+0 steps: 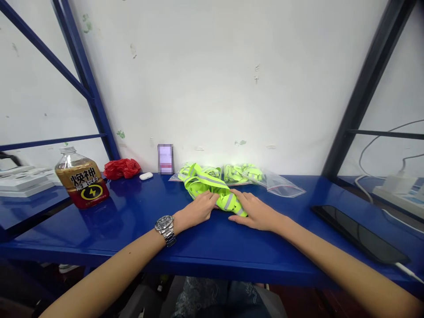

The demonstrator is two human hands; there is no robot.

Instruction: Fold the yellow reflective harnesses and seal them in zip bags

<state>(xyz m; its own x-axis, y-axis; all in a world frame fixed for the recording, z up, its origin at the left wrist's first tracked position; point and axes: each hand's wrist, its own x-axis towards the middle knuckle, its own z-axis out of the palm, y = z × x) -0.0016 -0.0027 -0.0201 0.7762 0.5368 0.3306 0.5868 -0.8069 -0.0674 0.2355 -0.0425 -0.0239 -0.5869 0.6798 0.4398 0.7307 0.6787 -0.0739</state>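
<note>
A bundle of neon yellow-green straps (pixel 212 183) with silvery reflective bands lies on the blue table (pixel 132 221), in front of the wall. My left hand (pixel 198 208), below a metal wristwatch, has its fingers closed on the bundle's near left side. On the bundle's right end rests my right hand (pixel 253 210), thumb apart from the other fingers and the straps between them. Behind the bundle are clear bags with more yellow-green straps (pixel 235 173). An empty-looking clear zip bag (pixel 285 185) lies right of them.
A large drink bottle (pixel 82 176) stands at the left, beside a red plastic bag (pixel 122 168). A white case (pixel 146 176) and an upright phone (pixel 165 159) are near the wall. A black phone (pixel 361 234) with a cable lies at the right, near a power strip (pixel 402 192).
</note>
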